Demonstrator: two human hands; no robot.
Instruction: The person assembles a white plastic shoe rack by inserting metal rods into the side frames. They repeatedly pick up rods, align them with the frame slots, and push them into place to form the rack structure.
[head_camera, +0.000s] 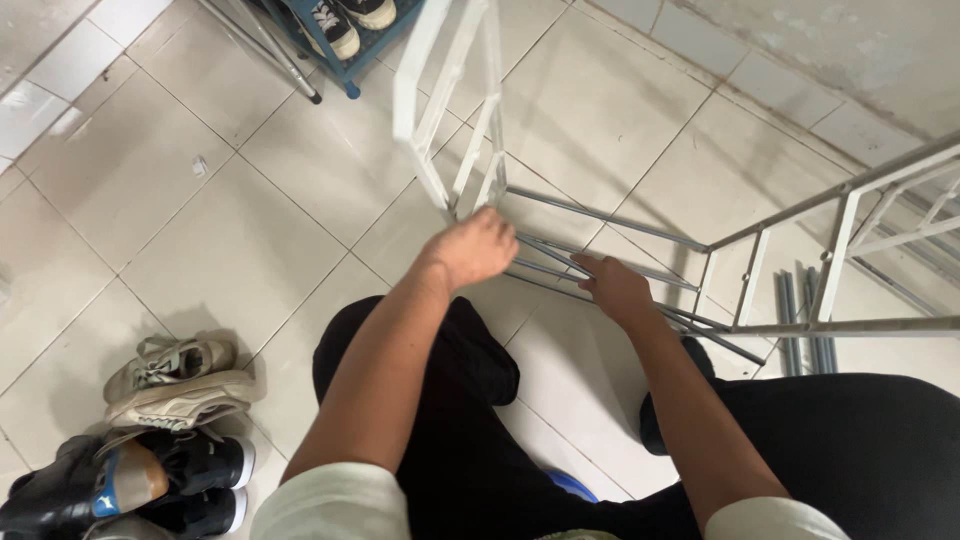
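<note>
Rods (600, 215) under both hands (480, 245)

Rods (600, 215) were grey; the frame (445, 95) at 12 o'clock was white. Floor tiles (200, 250) were off-white. Shoes (175, 385) at 8 o'clock were beige and black. Trousers (460, 430) were black.

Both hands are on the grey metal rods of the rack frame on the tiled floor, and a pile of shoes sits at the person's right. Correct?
Not quite. In the head view the pile of shoes lies at the person's left, not right. The rest holds: the left hand and right hand are on the grey metal rods over the tiled floor.
</note>
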